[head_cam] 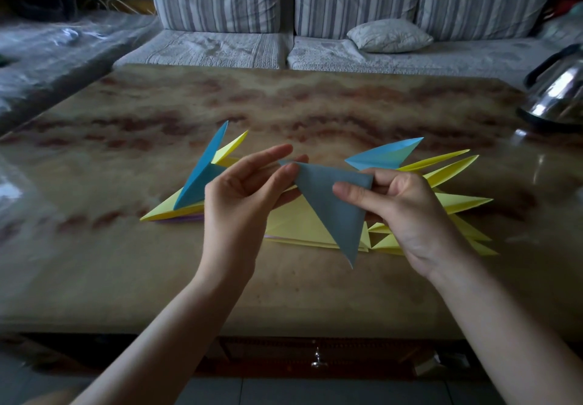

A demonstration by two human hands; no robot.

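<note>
A blue folded paper triangle (pixel 331 209) hangs in the air above the table, its long point aimed down. My left hand (pixel 243 196) pinches its upper left corner between thumb and fingers. My right hand (pixel 407 209) pinches its upper right corner. Below them lie flat yellow paper sheets (pixel 296 224). A blue folded piece (pixel 202 174) lies on yellow paper at the left. Another blue folded piece (pixel 385 153) rests at the right above several yellow pointed folds (pixel 457 199).
The brown marbled table (pixel 284 104) stretches toward a striped grey sofa (pixel 315 10) with a small pillow (pixel 389 35). A steel kettle (pixel 558 92) stands at the table's right edge. A drawer with a metal knob (pixel 318 359) sits under the near edge.
</note>
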